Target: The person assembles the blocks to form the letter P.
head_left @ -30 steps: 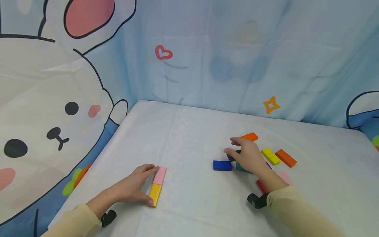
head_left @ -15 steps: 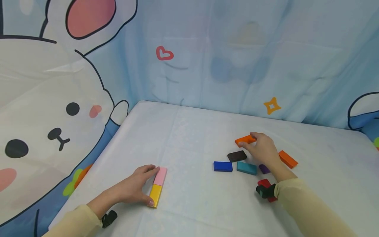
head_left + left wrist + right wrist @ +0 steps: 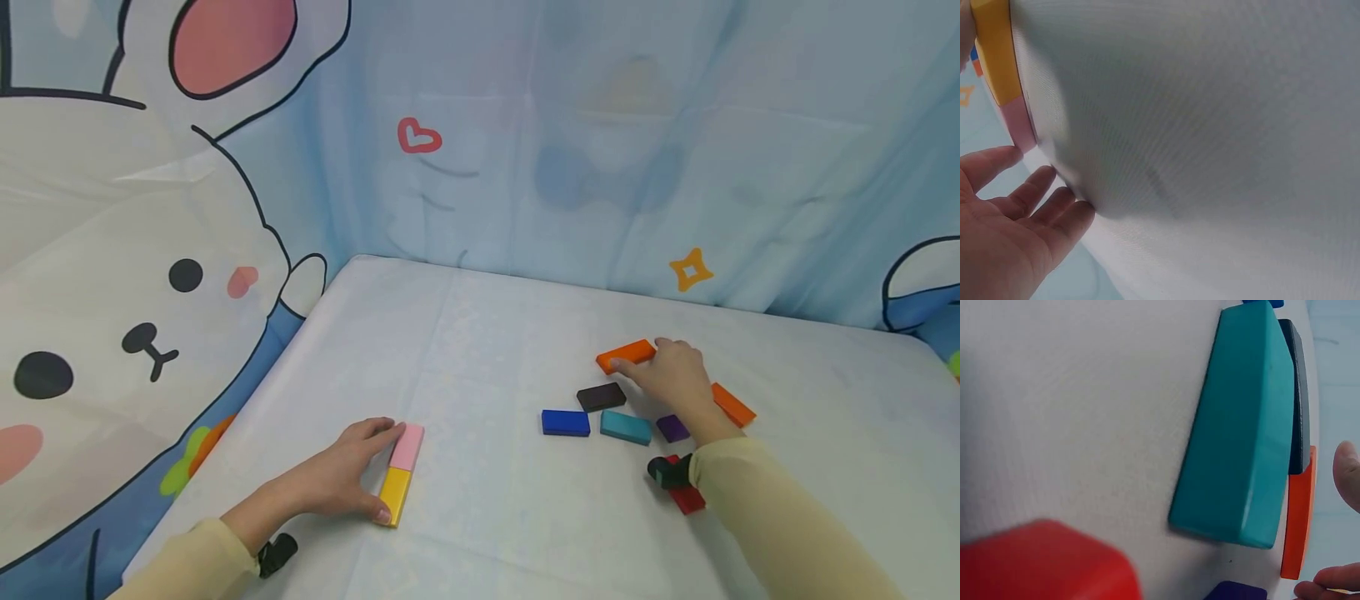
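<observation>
On the white table, a pink block [image 3: 407, 447] and a yellow block [image 3: 395, 492] lie end to end in a slanting row. My left hand [image 3: 337, 468] spans them, its thumb at the yellow block's near end and its index finger touching the pink one's far end. In the left wrist view the other fingers rest loosely on the cloth. My right hand [image 3: 671, 377] is at an orange block [image 3: 624, 356], thumb and fingers spread around its right end. The right wrist view shows a gap between thumb and fingers; whether they touch the orange block I cannot tell.
Near the right hand lie a dark brown block [image 3: 602, 397], a blue block [image 3: 566, 422], a teal block [image 3: 626, 427], a purple block [image 3: 672, 428] and a red block [image 3: 686, 498]. A second orange block [image 3: 732, 405] is partly behind the right wrist. A printed curtain [image 3: 525, 150] hangs behind.
My right hand has moved right and away from above the dark brown and teal blocks to the far orange block, uncovering them. My left hand and its two blocks stay put.
</observation>
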`<act>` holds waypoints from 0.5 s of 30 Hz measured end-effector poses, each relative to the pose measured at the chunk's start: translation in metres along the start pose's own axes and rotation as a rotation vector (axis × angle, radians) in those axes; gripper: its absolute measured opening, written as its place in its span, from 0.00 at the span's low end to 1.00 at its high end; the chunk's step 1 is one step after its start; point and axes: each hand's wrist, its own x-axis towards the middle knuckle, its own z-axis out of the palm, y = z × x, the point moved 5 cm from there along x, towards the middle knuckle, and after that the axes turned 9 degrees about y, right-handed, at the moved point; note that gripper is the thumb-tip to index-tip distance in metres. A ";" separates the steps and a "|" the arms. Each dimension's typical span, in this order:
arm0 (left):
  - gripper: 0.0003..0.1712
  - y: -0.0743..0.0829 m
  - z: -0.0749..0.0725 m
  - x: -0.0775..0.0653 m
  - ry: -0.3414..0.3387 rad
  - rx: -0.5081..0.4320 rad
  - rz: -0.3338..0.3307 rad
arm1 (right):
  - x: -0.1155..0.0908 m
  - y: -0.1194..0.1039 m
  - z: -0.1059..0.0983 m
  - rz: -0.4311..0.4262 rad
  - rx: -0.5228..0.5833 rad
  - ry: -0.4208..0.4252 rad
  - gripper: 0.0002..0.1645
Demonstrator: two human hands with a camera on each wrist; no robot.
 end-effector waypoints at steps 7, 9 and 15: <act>0.62 -0.001 0.001 -0.001 -0.001 0.000 0.009 | 0.003 0.001 0.008 0.027 -0.039 -0.025 0.50; 0.62 -0.001 0.000 -0.001 -0.002 0.001 0.013 | 0.004 0.001 0.010 0.035 -0.050 -0.030 0.50; 0.63 -0.001 0.000 0.000 0.002 0.010 0.018 | 0.006 0.000 0.011 0.053 -0.062 -0.036 0.48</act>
